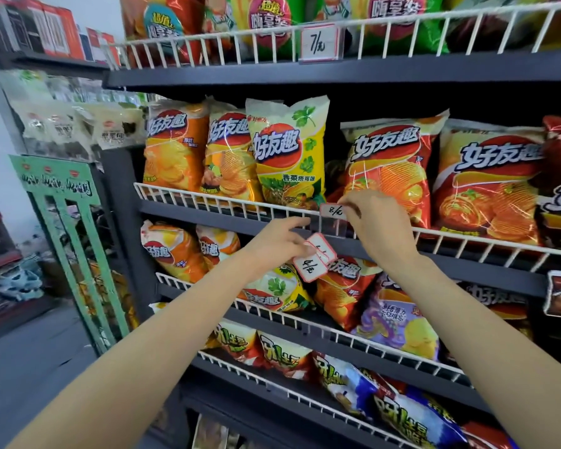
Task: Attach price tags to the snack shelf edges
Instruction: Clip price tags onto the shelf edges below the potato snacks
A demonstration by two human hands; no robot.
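Right hand: your right hand [374, 222] is pinching the white price tag [334, 210] marked 8 by its right end, fingers curled over the top wire of the middle shelf's rail [208, 197]
Price tag: it is sitting at the top of a clear plastic holder [329, 225] that is hanging on the white wire rail, at 12 o'clock from your left hand and just at 9 o'clock from your right fingertips
Left hand: your left hand [274, 243] is gripping a small stack of spare tags [314, 257], red-bordered white cards; the front one is reading 4, and your forefinger is stretching out to touch the left edge of the clear holder
Spare tags: they are fanning out at 4 o'clock from your left hand, in front of the dark shelf edge [467, 267] and just below the holder
Middle shelf: chip bags are standing upright behind the rail; the yellow coriander bag [289, 153] is at 11 o'clock from the tag and a red bag [391, 170] is at 1 o'clock, right behind your right hand
Upper shelf: a tag marked 7 [318, 43] is already hanging on its wire rail, at 12 o'clock from the one you are holding
Lower shelves: more chip bags are leaning behind wire rails below your forearms
Far left: a green rack [65, 222] is standing beside the shelving unit at 9 o'clock
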